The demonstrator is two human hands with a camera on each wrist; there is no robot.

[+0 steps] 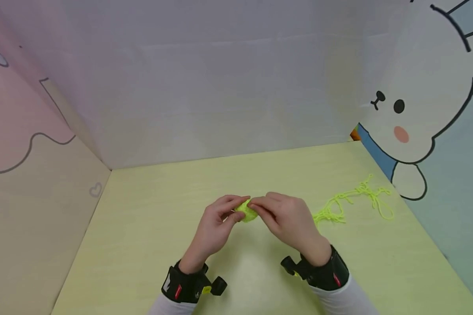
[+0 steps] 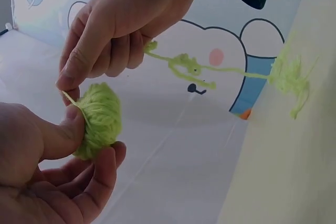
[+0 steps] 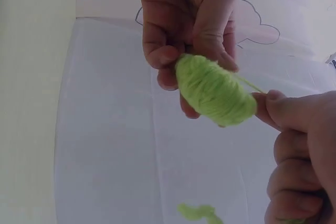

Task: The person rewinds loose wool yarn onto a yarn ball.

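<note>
Fingers and thumb of the left hand [image 1: 214, 228] curl round a small yellow-green yarn ball [image 2: 103, 116], while the right thumb and forefinger pinch a thin strand [image 3: 249, 83] running from it (the right hand's [image 1: 289, 217] other fingers fold toward the palm). The ball sits between both hands, over the pale yellow table [image 1: 150, 210]; a loose yarn tangle [image 1: 364, 189] lies beyond the right hand, near the table's right edge.

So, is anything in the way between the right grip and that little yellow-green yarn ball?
Nothing visible. The right grip pinches a strand beside the yarn ball, which the left grip holds. The tangled yarn lies on the table off to the right, not between them.
</note>
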